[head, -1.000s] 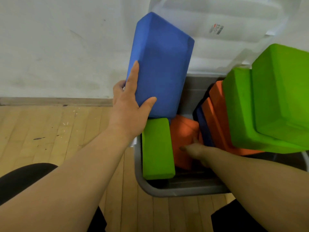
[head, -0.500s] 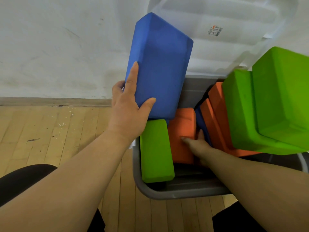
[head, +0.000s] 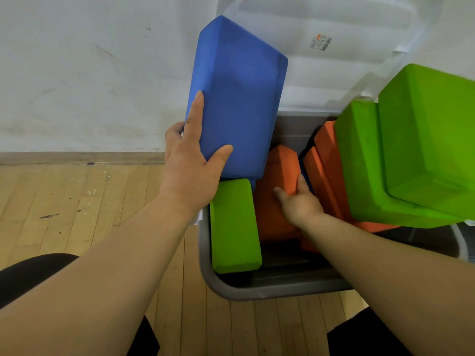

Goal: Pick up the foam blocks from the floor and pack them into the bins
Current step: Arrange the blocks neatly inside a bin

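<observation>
Grey plastic bin point(head: 231, 289) sits on the wood floor, with a green block point(head: 234, 227) standing against its near-left wall. Deeper inside the bin, the right hand point(head: 299, 201) grips an orange block point(head: 277, 206) by its edge, thumb on its face. Above the bin's far-left corner, the left hand point(head: 190, 173) clasps an upright blue block point(head: 239, 104), thumb across its front.

Three green blocks point(head: 235, 227), three orange blocks point(head: 276, 173), two blue blocks point(head: 239, 98), one bin point(head: 257, 291)
</observation>
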Motion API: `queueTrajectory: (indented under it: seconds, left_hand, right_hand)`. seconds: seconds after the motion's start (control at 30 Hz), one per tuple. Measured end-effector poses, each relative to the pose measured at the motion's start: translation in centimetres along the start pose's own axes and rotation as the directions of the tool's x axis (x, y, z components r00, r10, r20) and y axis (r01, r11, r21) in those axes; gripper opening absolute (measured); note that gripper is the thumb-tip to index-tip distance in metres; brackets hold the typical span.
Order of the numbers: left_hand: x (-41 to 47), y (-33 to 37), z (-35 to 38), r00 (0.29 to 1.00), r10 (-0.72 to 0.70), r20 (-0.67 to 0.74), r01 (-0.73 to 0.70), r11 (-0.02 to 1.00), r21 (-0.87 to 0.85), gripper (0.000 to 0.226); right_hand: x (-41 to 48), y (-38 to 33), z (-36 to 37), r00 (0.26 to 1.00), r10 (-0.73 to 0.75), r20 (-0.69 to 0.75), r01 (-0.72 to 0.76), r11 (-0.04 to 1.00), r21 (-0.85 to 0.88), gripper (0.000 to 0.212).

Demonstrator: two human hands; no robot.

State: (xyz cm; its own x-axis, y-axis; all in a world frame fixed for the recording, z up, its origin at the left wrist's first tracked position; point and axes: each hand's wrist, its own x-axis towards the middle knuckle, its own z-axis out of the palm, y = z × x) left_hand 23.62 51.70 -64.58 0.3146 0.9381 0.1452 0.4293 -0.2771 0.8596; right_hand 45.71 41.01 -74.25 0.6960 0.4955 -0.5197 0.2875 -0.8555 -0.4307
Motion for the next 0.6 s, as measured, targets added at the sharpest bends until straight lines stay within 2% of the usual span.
queueTrajectory:
  seconds: [0.1, 0.23, 0.33, 0.43, 0.5, 0.6]
  left_hand:
    - [-0.1, 0.1, 0.0, 1.0, -0.012, 0.014, 0.012, 1.0, -0.012, 0.093]
    - [-0.1, 0.2, 0.1, 1.0, -0.007, -0.006, 0.007, 1.0, 0.001, 0.091]
    - [-0.2, 0.2, 0.1, 1.0, -0.007, -0.005, 0.007, 1.0, 0.01, 0.091]
    - [-0.2, 0.0, -0.1, 1.0, 0.011, -0.002, -0.011, 1.0, 0.016, 0.091]
    - [-0.2, 0.0, -0.2, 1.0, 0.014, 0.002, -0.014, 1.0, 0.007, 0.091]
    - [-0.1, 0.2, -0.3, 1.0, 0.016, 0.006, -0.016, 1.0, 0.008, 0.091]
  right_hand:
    - [0.2, 0.1, -0.6, 1.0, -0.027, 0.01, 0.028, 1.0, -0.012, 0.086]
    - [-1.2, -1.9, -2.2, 0.992, -0.126, -0.027, 0.126, 0.992, -0.02, 0.091]
    - [-2.0, -1.9, -2.7, 0.991, -0.134, 0.005, 0.134, 0.991, -0.023, 0.086]
    - [-2.0, -1.2, -2.7, 0.995, -0.096, 0.037, 0.094, 0.994, 0.062, 0.073]
    - [-2.1, -1.4, -3.2, 0.995, -0.095, 0.036, 0.097, 0.995, -0.032, 0.069]
    - [-2.6, -2.9, -4.4, 0.958, -0.267, 0.1, 0.285, 0.889, -0.359, 0.054]
